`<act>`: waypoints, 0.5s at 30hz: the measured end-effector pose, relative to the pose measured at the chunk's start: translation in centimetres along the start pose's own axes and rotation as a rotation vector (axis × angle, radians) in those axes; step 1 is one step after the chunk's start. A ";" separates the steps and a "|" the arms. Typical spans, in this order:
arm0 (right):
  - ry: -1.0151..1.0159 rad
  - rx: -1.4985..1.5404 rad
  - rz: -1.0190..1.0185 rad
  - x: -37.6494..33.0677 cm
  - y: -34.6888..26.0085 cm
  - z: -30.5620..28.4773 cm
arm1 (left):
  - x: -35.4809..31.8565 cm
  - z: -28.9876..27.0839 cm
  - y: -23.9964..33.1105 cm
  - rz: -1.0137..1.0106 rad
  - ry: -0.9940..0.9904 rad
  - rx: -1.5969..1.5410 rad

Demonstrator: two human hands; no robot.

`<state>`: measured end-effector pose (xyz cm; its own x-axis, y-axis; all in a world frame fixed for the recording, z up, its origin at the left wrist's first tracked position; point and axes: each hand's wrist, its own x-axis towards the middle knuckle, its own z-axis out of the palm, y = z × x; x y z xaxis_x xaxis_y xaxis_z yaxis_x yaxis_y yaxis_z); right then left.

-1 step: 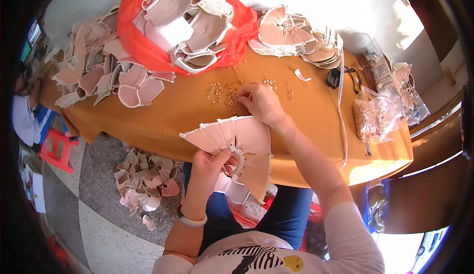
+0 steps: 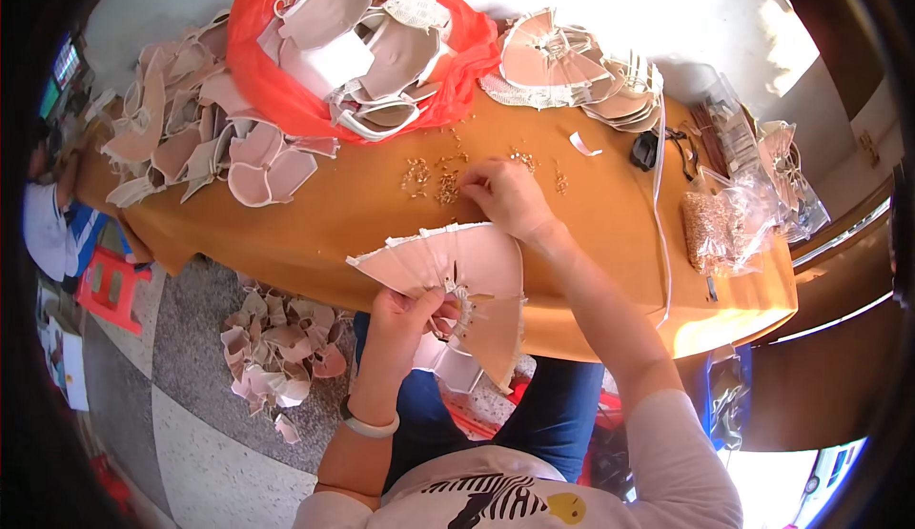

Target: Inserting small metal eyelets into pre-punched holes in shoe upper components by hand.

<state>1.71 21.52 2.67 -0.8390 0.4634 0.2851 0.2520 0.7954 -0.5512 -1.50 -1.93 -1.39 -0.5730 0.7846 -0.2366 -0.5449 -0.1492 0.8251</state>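
My left hand (image 2: 405, 324) grips a fan-shaped bundle of beige-pink fabric pieces (image 2: 496, 324) with pale edges at its gathered inner end, thumb on top. The bundle spreads over the table's near edge and my lap. My right hand (image 2: 510, 200) rests above it on the tabletop, fingertips pinched together just right of a small heap of tiny gold-coloured pieces (image 2: 448, 186). Whatever the fingertips hold is hidden or too small to make out. More gold pieces lie in little clusters on both sides of that hand.
An orange-brown cloth (image 2: 324, 233) covers the table. Behind stand a red plastic bag (image 2: 467, 71) of moulded fabric pieces, a loose pile (image 2: 181, 138) and stacked fans (image 2: 548, 57). A clear bag of gold pieces (image 2: 710, 224) sits right. Pieces heap on the floor (image 2: 286, 348); a red stool (image 2: 110, 291) stands left.
My right hand has shifted very slightly to the right, away from the gold heap. My left hand and the fan-shaped bundle stay where they were.
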 end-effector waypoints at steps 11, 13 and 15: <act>-0.104 0.202 -0.355 -8.6 -5.2 -3.4 | 0.3 2.0 0.9 0.068 -0.037 -0.014; -0.098 0.196 -0.340 -8.8 -5.0 -3.2 | 0.3 2.4 0.8 0.076 -0.040 0.005; -0.093 0.192 -0.344 -8.8 -4.6 -3.2 | 0.3 2.4 0.6 0.108 -0.071 0.021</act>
<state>9.47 14.99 5.20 -0.9011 0.1388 0.4108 -0.1381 0.8062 -0.5753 -0.59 -0.32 0.29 -0.5826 0.8053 -0.1095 -0.4690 -0.2231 0.8545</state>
